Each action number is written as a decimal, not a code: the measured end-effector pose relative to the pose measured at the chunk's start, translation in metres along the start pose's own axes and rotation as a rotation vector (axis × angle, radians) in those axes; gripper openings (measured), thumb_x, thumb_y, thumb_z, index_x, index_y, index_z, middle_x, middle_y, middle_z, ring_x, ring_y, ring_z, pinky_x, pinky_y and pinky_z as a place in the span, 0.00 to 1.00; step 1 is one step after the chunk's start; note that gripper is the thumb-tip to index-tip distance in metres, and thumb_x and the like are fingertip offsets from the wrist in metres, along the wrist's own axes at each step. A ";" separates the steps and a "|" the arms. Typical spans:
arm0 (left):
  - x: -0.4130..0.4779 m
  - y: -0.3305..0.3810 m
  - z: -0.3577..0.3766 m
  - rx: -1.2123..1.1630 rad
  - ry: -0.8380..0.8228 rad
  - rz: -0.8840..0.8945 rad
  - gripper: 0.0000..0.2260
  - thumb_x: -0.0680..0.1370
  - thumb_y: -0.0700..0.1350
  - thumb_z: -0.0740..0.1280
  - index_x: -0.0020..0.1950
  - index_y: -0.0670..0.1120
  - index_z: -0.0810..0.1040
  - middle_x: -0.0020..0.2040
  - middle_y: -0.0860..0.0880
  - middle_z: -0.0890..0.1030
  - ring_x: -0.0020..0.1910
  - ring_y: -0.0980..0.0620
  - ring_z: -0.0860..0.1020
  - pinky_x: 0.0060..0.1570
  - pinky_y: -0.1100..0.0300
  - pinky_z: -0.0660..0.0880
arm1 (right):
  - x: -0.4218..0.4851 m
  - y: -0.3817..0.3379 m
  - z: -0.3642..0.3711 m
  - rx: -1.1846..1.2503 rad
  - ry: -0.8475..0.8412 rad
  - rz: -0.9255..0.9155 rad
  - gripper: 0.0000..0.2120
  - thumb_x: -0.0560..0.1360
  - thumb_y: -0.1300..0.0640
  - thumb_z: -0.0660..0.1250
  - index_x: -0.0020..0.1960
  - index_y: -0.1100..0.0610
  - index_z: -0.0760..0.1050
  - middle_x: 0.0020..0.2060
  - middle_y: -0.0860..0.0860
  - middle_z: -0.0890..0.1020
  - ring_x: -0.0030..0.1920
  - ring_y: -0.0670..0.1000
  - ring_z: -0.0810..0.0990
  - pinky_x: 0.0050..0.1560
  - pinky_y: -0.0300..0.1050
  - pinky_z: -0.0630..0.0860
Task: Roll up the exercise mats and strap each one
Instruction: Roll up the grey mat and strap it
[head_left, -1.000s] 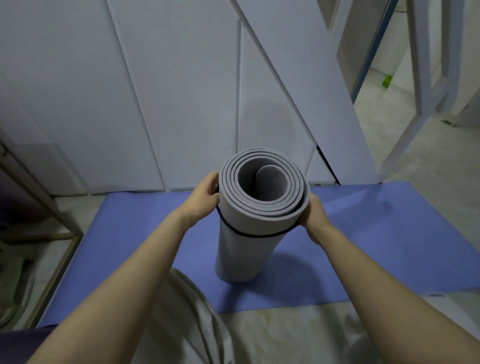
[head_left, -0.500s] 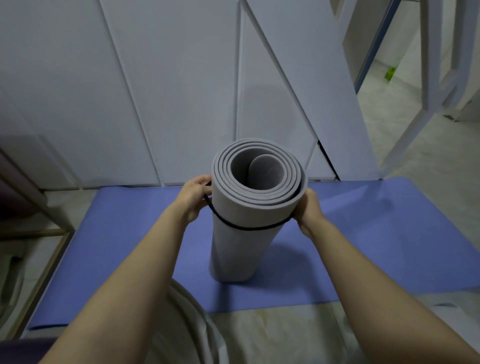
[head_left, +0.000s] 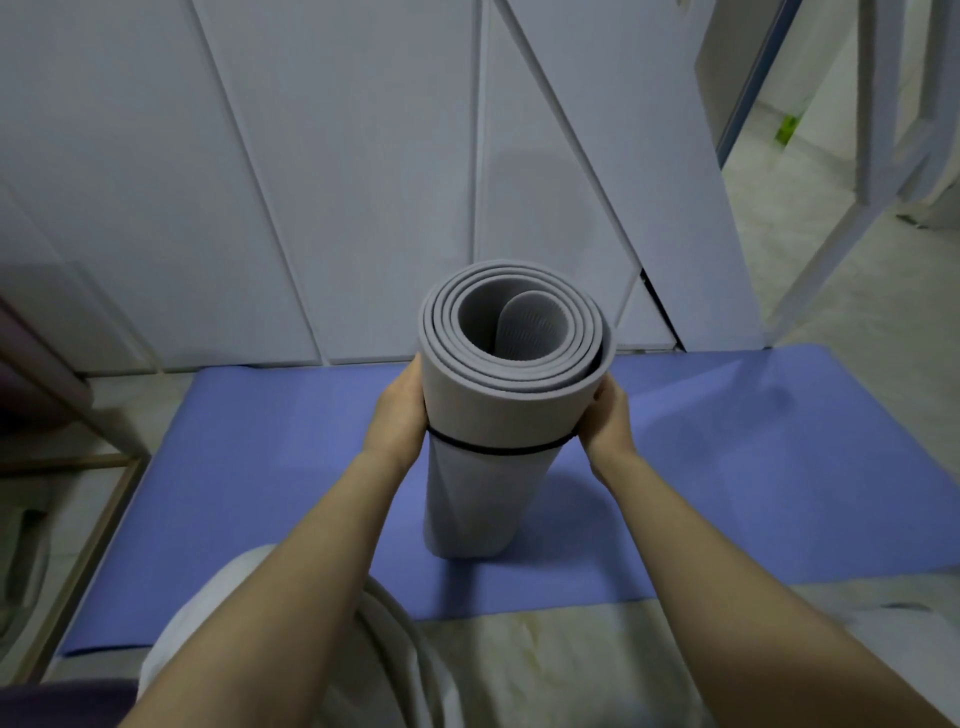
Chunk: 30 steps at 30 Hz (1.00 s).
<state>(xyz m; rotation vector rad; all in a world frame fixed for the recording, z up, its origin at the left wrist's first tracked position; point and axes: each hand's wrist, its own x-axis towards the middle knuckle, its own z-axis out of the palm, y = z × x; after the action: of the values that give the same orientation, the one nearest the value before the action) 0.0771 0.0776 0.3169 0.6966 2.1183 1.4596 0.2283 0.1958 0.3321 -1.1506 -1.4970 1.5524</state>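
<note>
The rolled grey foam exercise mat (head_left: 488, 431) stands upright on the flat blue exercise mat (head_left: 753, 467) on the floor. A thin black elastic strap (head_left: 498, 451) circles it. The left hand (head_left: 400, 421) and right hand (head_left: 608, 423) grip its sides.

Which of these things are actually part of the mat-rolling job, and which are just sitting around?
Part of the job:
- grey rolled mat, standing upright
- black strap around it
- blue mat, flat and unrolled
- left hand and right hand, holding the roll

Just lying about:
- white panels behind
- white cloth near the person
- wooden frame at left
</note>
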 end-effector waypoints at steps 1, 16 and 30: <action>0.000 0.000 -0.001 -0.020 0.015 -0.023 0.15 0.81 0.53 0.54 0.37 0.57 0.74 0.44 0.53 0.80 0.41 0.55 0.74 0.39 0.57 0.69 | -0.001 0.002 0.001 -0.028 -0.034 -0.026 0.11 0.80 0.68 0.52 0.46 0.61 0.72 0.35 0.54 0.73 0.32 0.50 0.68 0.33 0.45 0.66; 0.008 -0.002 0.019 0.077 0.281 -0.007 0.09 0.77 0.34 0.54 0.51 0.44 0.70 0.49 0.49 0.76 0.45 0.48 0.72 0.41 0.57 0.66 | -0.019 0.006 0.020 -0.204 0.083 0.068 0.12 0.76 0.60 0.57 0.36 0.63 0.70 0.34 0.56 0.74 0.38 0.54 0.71 0.53 0.62 0.76; -0.010 -0.007 -0.001 0.190 0.259 0.056 0.07 0.78 0.35 0.53 0.51 0.44 0.67 0.51 0.47 0.73 0.46 0.48 0.71 0.42 0.55 0.65 | -0.054 -0.020 0.022 0.405 -0.056 0.435 0.11 0.80 0.66 0.59 0.58 0.71 0.74 0.53 0.62 0.80 0.51 0.55 0.80 0.52 0.42 0.77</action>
<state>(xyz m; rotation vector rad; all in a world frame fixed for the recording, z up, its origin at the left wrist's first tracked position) 0.0833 0.0686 0.3117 0.6700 2.4785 1.4572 0.2257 0.1401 0.3582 -1.2427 -0.9311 2.0765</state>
